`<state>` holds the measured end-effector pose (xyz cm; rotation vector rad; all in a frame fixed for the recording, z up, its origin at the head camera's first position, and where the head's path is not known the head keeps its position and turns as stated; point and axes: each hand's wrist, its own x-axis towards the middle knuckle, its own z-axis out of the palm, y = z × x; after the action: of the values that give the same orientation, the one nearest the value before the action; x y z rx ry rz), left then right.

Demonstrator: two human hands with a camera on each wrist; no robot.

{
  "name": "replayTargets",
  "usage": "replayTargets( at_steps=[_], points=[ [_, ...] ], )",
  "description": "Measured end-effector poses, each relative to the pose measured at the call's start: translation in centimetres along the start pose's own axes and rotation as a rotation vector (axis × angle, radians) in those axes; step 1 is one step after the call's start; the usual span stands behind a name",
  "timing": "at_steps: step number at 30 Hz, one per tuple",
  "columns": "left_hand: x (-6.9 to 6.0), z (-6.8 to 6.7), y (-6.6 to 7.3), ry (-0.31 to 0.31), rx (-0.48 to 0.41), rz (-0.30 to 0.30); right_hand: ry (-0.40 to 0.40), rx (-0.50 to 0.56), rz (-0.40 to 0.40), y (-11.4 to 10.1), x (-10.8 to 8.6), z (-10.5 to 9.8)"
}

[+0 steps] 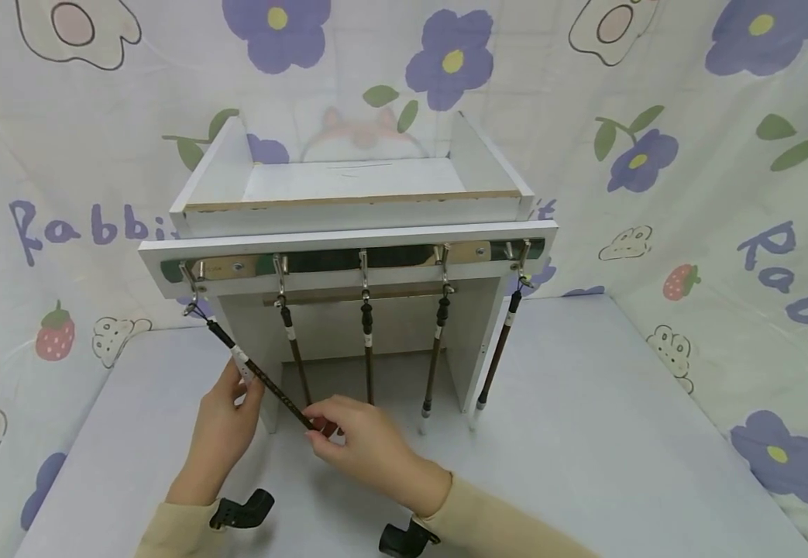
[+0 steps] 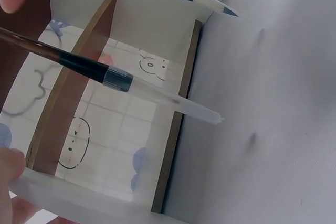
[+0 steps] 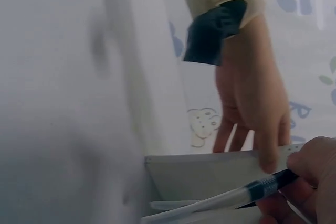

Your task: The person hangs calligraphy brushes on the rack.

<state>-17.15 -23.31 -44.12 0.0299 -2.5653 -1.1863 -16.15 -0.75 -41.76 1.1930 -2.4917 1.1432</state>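
Several calligraphy brushes hang by cord loops from hooks on a small white shelf unit. The leftmost brush [image 1: 264, 377] slants down to the right, its handle dark with a white label. My right hand [image 1: 369, 442] pinches its lower part between thumb and fingers, and the hand hides the tip in the head view. The right wrist view shows that brush's grey ferrule [image 3: 261, 187] by the fingertips. My left hand [image 1: 222, 426] holds the edge of the unit's left side panel [image 3: 210, 167], thumb on one face and fingers on the other.
Other brushes [image 1: 434, 356] hang straight or slightly tilted to the right. Above the hook rail [image 1: 355, 271] is an open-topped tray section [image 1: 355, 182]. The unit stands on a white tabletop [image 1: 585, 434] against a flower-print cloth [image 1: 710, 232].
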Motion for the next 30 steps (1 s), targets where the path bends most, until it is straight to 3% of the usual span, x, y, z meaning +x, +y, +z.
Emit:
replayTargets(
  at_steps=[6, 10, 14, 19, 25, 30],
  points=[
    [0.1, -0.1, -0.7, -0.002, -0.020, -0.003, 0.055, -0.034, -0.023, 0.7, 0.3, 2.5],
    [0.1, 0.1, -1.0, -0.012, -0.037, -0.016, 0.130, -0.087, -0.083, 1.1, 0.7, 3.7],
    [0.0, 0.2, -1.1, -0.026, -0.055, -0.014, 0.176, -0.132, -0.133, 1.4, 0.9, 4.3],
    [-0.4, 0.0, -1.2, -0.032, -0.048, 0.020, 0.173, -0.136, -0.143, 1.5, 1.0, 4.4],
    [-1.4, -0.7, -1.5, -0.053, 0.093, 0.067, 0.144, -0.125, -0.119, 1.8, 0.1, 4.0],
    [-3.0, -1.5, -1.7, -0.216, 0.288, -0.007, 0.168, -0.194, -0.078, 2.5, -1.4, 3.1]
  ],
)
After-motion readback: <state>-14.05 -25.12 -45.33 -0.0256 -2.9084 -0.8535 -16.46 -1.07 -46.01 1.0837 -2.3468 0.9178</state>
